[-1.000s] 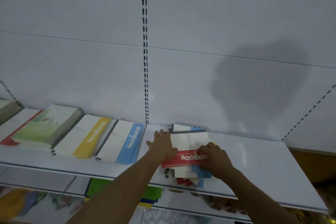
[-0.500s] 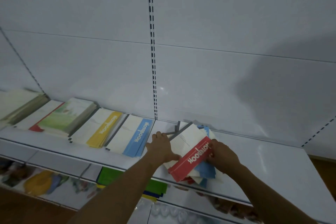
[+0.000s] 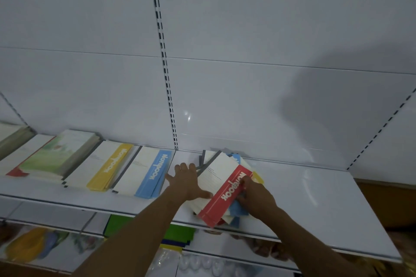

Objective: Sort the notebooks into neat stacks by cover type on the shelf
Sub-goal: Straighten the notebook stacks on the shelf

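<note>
I've got the red-banded notebook [image 3: 222, 191] on top of the messy pile [image 3: 236, 213], lying skewed on the white shelf [image 3: 315, 200] just right of the slotted upright [image 3: 165, 69], its lower corner poking past the shelf's front edge. My left hand [image 3: 188, 182] lies flat, fingers straight, pressing the pile's left side with the thumb on the white cover; my right hand [image 3: 254, 193] curls its fingers round the red band's right edge, gripping it. Under that top book I can only make out slivers: blue covers, a yellow corner, grey spines fanned at the back, and how many are in there I can't tell. Left of the upright sits the blue-banded stack [image 3: 144, 173], tidy, then the yellow-banded stack [image 3: 101, 168] just beside it, then the green picture-cover stack [image 3: 56, 155] resting over a white book with a red corner. Furthest left another stack [image 3: 11, 139] is cut off by the frame. The lower shelf [image 3: 56, 249] holds blurred colourful goods, green and yellow shapes I can't identify.
</note>
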`<state>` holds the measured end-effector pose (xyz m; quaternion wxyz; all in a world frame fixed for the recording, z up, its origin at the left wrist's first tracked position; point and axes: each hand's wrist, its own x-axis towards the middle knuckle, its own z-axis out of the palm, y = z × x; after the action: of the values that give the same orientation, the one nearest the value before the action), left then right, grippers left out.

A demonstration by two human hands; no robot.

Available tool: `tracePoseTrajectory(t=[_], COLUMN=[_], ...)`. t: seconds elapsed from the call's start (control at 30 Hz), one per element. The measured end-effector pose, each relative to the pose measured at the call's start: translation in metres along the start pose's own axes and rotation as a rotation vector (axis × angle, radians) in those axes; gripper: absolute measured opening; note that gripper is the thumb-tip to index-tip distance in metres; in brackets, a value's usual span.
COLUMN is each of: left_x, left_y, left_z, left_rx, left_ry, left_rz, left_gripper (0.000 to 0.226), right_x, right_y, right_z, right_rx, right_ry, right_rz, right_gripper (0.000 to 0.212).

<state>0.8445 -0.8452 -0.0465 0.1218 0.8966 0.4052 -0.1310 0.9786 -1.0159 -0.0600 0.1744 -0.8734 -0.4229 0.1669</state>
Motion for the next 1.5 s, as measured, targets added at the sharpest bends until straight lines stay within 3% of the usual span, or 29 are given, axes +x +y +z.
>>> tracePoseTrajectory(t=[0.13,0.27,0.4,0.5,0.77,0.93,1.07,1.27,1.5], left_x=[-0.002,-0.008,-0.019,-0.031,-0.059,-0.088,-0.124,-0.189,-0.267], left_y=[0.002,0.000,-0.001,-0.002,-0.023,-0.070,-0.126,-0.227,-0.349], left_z=[0.003,0.002,0.003,0.002,-0.017,-0.016,-0.011,-0.011,-0.005], left_rx=[-0.094,-0.379,-0.722,-0.873,-1.109,-1.134,-1.141,-1.160,-1.299], left_ry=[0.008,0.010,-0.090,-0.042,0.294,0.479,0.632,0.758,0.825], left_rz=[-0.020,0.018,0.032,0.012,-0.024,-0.183,-0.318,-0.541,-0.590], left_gripper=[0.100,0.046,0.025,0.024,0.021,0.024,0.018,0.027,0.025], right_x=[-0.002,-0.001,0.002,0.006,0.027,0.036,0.028,0.002,-0.030], right_y=[-0.003,-0.007,-0.012,-0.013,-0.063,-0.120,-0.186,-0.311,-0.455], right_z=[0.001,0.001,0.004,0.004,-0.002,0.016,0.040,0.076,0.139], right_rx=[0.059,0.280,0.562,0.639,0.743,0.842,0.838,0.713,0.586], right_ry=[0.034,0.097,0.120,0.081,0.032,-0.087,-0.212,-0.328,-0.398], right_rz=[0.025,0.187,0.324,0.330,0.225,0.075,-0.030,-0.239,-0.445], right_gripper=[0.021,0.018,0.014,0.016,0.040,0.031,0.026,0.027,0.028])
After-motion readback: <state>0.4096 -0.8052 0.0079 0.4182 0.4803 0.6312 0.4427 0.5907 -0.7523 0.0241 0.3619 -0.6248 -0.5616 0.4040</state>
